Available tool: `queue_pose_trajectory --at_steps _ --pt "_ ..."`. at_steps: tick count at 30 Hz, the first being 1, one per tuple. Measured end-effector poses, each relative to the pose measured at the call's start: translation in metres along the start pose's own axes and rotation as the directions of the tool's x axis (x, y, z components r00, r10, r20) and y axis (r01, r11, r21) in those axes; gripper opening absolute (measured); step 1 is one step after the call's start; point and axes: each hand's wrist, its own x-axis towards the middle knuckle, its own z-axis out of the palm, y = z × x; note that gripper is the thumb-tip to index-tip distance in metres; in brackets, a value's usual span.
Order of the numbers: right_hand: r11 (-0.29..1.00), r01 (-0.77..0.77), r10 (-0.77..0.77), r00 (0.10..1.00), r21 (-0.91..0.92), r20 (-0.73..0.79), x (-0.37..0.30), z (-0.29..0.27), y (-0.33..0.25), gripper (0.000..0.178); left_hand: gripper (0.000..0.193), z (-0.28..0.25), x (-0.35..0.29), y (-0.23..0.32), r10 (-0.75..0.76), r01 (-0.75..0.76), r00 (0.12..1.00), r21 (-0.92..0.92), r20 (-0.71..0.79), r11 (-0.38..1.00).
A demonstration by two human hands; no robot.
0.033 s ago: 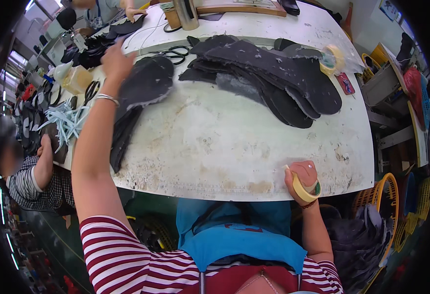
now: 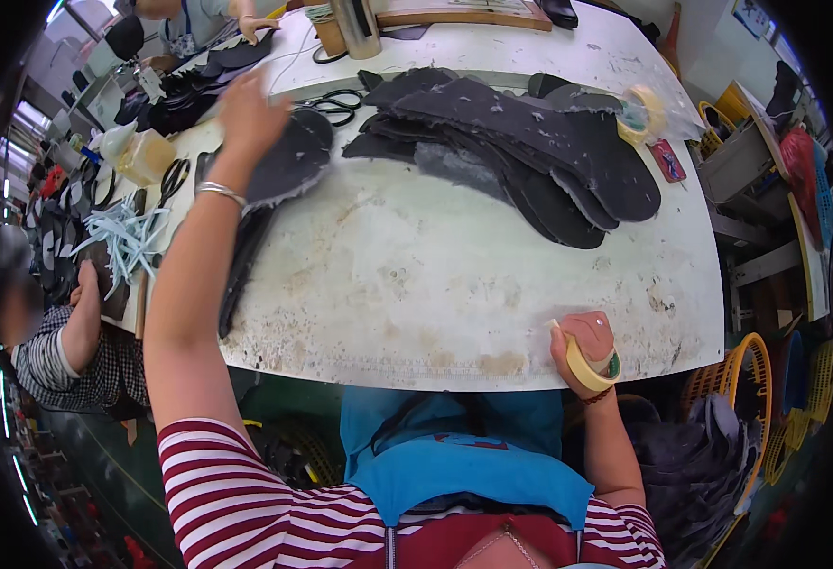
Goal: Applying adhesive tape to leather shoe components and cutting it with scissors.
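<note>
My left hand [image 2: 253, 121] is stretched far out over the left part of the table, above a stack of dark grey shoe-sole-shaped felt pieces [image 2: 293, 161]. Motion smears its fingers, so their grip does not show. Close to the front edge, my right hand [image 2: 561, 353] is closed on a roll of cream masking tape [image 2: 583, 368], which loops around the hand. A larger pile of similar dark felt pieces [image 2: 521, 133], flecked with pale lint, lies at the far middle and right. Black-handled scissors [image 2: 341, 106] rest between the two stacks.
Pale strips [image 2: 122, 237], a second pair of scissors [image 2: 175, 180] and a yellowish container [image 2: 146, 156] crowd the left edge. Another tape roll [image 2: 642, 116] and a small red item [image 2: 667, 161] lie far right. Co-workers sit at left. A yellow basket [image 2: 753, 379] holds dark scraps.
My left hand has shifted to the right over the left stack, whose pieces have moved slightly. My right hand with the tape roll has stayed in place.
</note>
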Motion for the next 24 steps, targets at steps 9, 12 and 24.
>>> queue_pose_trajectory --at_steps 9,12,24 --pt "0.998 -0.008 0.001 0.996 0.068 0.093 0.001 0.006 0.0 0.02 0.052 0.009 0.019 0.24 0.561 -0.322 0.775 -0.583 0.29 0.746" --pt "0.999 0.003 -0.006 0.996 0.037 0.088 0.0 0.005 -0.005 0.019 0.047 0.013 0.035 0.24 0.611 -0.334 0.693 -0.58 0.382 0.743" --pt "0.986 0.127 -0.121 0.991 0.107 -0.056 -0.022 -0.016 -0.032 0.022 0.049 -0.125 -0.118 0.259 0.681 -0.651 0.732 -0.267 0.029 0.711"
